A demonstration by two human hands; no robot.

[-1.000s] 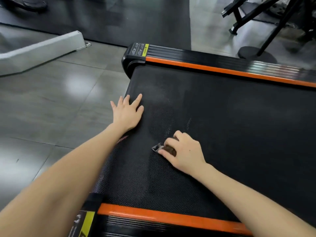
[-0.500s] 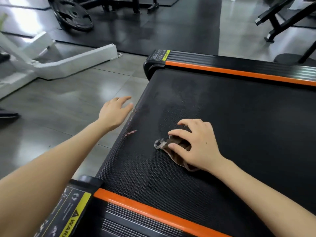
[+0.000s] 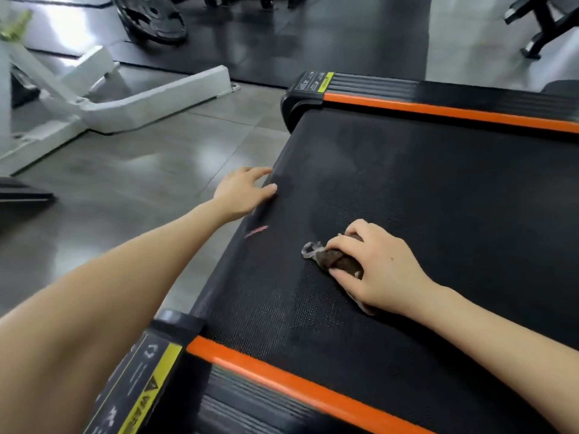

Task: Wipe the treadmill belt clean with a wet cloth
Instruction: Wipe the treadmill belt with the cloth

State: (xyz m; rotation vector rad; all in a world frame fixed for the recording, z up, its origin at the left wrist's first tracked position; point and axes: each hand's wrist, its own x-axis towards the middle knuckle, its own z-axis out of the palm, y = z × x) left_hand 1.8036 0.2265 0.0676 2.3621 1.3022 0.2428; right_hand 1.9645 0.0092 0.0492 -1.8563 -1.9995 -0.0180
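Looking down at the black mesh treadmill belt (image 3: 438, 189), spread wide under and beyond both hands, orange trim (image 3: 282, 375) along the near and far sides; left hand (image 3: 242, 191) parked at the belt's left edge, fingers loose and fairly straight, gripping nothing; right hand (image 3: 379, 270) curled over the cloth (image 3: 336, 261), pinning it to the belt; cloth bunched under fingers and palm, dark brown, paler scrunched end poking out left of the fingertips; small pinkish streak (image 3: 257, 230) between the two hands.

Right hand (image 3: 379, 270) grips cloth (image 3: 336, 261) on belt (image 3: 438, 198).
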